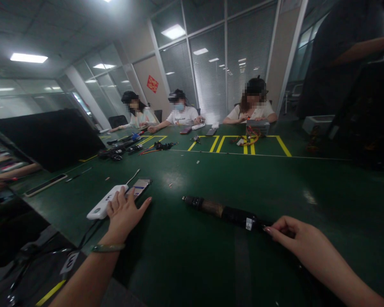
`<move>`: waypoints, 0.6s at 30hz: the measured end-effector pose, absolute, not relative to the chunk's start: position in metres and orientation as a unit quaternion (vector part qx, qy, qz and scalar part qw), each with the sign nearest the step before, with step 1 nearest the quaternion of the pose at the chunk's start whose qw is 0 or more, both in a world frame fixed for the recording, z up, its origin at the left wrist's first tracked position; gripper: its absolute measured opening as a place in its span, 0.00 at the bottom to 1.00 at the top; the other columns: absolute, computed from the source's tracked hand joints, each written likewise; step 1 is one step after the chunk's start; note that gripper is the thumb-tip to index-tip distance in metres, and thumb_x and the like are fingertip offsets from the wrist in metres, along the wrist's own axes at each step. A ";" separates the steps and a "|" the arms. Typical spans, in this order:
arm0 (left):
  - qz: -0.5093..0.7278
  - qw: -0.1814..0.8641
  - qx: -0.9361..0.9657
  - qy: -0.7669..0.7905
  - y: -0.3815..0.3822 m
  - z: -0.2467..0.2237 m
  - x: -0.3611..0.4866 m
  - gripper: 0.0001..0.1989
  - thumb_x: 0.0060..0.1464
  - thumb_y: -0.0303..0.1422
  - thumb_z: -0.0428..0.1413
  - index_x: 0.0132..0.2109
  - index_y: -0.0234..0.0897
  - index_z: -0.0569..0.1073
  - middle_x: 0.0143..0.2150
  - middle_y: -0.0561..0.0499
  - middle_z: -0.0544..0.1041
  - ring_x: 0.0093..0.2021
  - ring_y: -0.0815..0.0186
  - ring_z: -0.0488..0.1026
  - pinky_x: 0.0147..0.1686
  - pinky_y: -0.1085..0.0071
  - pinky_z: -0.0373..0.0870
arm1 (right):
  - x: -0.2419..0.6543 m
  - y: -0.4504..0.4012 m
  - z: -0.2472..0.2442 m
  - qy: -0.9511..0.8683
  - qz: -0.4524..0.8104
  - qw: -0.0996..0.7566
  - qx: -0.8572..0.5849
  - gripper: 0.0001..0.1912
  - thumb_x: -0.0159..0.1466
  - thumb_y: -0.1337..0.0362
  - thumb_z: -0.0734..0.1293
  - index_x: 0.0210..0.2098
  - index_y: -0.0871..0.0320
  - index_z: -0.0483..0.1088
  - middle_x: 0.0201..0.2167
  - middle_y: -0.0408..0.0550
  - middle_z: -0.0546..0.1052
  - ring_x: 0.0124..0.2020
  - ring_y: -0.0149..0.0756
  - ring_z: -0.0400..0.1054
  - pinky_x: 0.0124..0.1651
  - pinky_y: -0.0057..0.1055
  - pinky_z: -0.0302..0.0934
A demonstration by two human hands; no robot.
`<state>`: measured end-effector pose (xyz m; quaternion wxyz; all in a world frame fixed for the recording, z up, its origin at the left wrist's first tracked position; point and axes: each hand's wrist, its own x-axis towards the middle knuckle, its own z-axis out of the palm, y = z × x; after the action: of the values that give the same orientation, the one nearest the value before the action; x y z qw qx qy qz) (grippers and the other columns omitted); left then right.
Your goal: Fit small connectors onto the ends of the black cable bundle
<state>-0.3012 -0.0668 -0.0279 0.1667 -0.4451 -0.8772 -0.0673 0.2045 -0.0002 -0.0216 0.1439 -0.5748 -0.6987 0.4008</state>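
Observation:
My left hand [124, 213] lies flat on the green table [192, 264], fingers spread, touching the near end of a white power bank [104, 203]. A phone [138, 187] lies just beyond it, and a white cable runs off the power bank. My right hand [291, 234] grips the near end of a long black cylindrical tool [222, 212] with a brownish middle band and a small white label. The tool lies on the table and points left and away from me.
Three people sit at the far side, working among wires, small devices and yellow floor-tape style markings [248, 143]. A black monitor [51, 136] stands at left. Another person's arm [9, 172] rests at far left. A dark figure [339, 55] stands at right.

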 end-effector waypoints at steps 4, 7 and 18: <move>-0.151 0.223 -0.487 -0.831 -0.064 -0.014 -0.266 0.35 0.61 0.48 0.45 0.67 0.32 0.49 0.69 0.37 0.43 0.68 0.46 0.40 0.62 0.48 0.42 | 0.205 0.000 -0.020 -0.696 0.402 0.141 -0.578 0.19 0.60 0.44 0.63 0.36 0.51 0.75 0.30 0.45 0.79 0.27 0.38 0.73 0.23 0.26 0.62; -0.183 0.186 -0.628 -0.734 -0.064 0.005 -0.209 0.27 0.61 0.41 0.48 0.64 0.36 0.56 0.68 0.42 0.52 0.67 0.53 0.47 0.63 0.54 0.45 | 0.204 0.000 -0.020 -0.696 0.404 0.141 -0.576 0.19 0.60 0.43 0.63 0.36 0.50 0.75 0.30 0.44 0.80 0.27 0.38 0.73 0.22 0.26 0.61; -0.185 -0.006 -0.890 -0.416 -0.031 0.032 -0.002 0.10 0.58 0.34 0.57 0.47 0.40 0.72 0.47 0.51 0.75 0.54 0.62 0.67 0.63 0.58 0.48 | 0.197 -0.004 -0.016 -0.730 0.345 0.167 -0.566 0.16 0.62 0.47 0.63 0.30 0.52 0.72 0.25 0.40 0.78 0.26 0.36 0.72 0.23 0.25 0.58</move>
<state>-0.0019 -0.0313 0.0324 -0.0059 -0.8903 -0.4162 -0.1849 0.1969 -0.0037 -0.0157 0.1671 -0.5655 -0.7304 0.3446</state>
